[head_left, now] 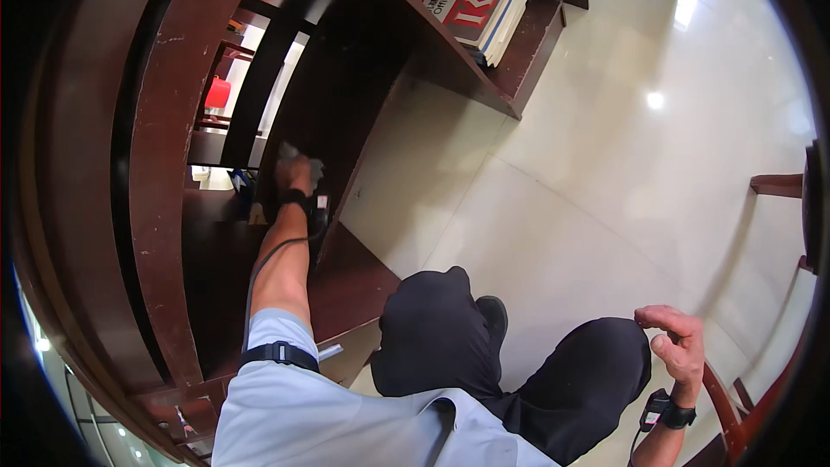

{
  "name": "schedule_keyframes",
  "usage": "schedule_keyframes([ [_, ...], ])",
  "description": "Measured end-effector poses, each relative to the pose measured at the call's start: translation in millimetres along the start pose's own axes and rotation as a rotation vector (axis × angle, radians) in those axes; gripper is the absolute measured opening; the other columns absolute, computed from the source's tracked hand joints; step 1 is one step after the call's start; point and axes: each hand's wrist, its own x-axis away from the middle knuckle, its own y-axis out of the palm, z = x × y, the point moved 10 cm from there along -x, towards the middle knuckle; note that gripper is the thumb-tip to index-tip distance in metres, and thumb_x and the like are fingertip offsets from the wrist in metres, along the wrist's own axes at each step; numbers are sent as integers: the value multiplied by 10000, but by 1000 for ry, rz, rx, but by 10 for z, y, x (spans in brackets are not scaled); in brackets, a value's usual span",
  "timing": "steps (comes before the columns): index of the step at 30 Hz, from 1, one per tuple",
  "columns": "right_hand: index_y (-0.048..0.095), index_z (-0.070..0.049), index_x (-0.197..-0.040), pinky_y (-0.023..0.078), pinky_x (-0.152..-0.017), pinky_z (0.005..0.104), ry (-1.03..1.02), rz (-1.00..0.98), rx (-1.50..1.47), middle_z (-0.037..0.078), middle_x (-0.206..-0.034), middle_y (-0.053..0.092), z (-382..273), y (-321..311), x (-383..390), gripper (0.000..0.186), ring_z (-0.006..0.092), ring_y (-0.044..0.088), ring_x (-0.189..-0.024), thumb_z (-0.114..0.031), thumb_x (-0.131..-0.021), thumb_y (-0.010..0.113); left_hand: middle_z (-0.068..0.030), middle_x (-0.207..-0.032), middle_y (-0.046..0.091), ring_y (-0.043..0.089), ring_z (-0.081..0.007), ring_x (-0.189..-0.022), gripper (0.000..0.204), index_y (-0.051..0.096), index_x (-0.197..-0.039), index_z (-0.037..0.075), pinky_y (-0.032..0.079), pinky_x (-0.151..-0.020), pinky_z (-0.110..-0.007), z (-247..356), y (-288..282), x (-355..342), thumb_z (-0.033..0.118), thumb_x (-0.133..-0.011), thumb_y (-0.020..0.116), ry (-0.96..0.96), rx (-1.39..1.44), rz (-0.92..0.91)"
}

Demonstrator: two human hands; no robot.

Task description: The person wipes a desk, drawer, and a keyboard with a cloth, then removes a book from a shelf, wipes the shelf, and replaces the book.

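Floor, head view: pale, glossy tiles (588,156) with light glinting off them, and reddish-brown chair parts (778,186) at the far right.
Furniture: dark reddish-brown wooden unit (156,207) on the left, its front edge scuffed; through gaps in it shows a red object (218,92).
Books: a stack (471,9) lies on a low shelf (540,43) near the top.
Left hand (296,175): reached deep into the unit, up against a dark panel (350,95); the fingers are mostly hidden, so I cannot tell how far they are closed.
Pale cloth-like piece (316,171): at the left hand, showing on both sides of it, inside the unit; blurred, and whether it is gripped or only pressed cannot be told.
Right hand (679,342): beside the right knee (618,355), fingers loosely bent, thumb apart from the palm, holding nothing.
Wrists: black band (296,199) on the left, black strapped device (661,411) on the right.
Clothing: light grey-blue shirt (320,419), black trousers, knees bent.
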Motion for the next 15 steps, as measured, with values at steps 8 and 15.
schedule_keyframes([
  [8,731,29,-1154,522,-891,363,24,11,24,181,-1069,733,-14,-8,62,551,264,671,-1013,-427,-852,800,-212,-1215,682,642,-343,-1175,382,686,-1178,34,512,-962,-463,2351,488,-298,272,-880,674,890,-359,-73],
  [15,729,26,-1163,519,-913,363,0,92,-2,174,-1072,730,57,-175,218,522,259,667,-1034,-404,-872,786,-205,-1262,673,637,-310,-1184,434,656,-1248,7,502,-993,-435,3524,-1049,-621,280,-913,691,789,394,27],
])
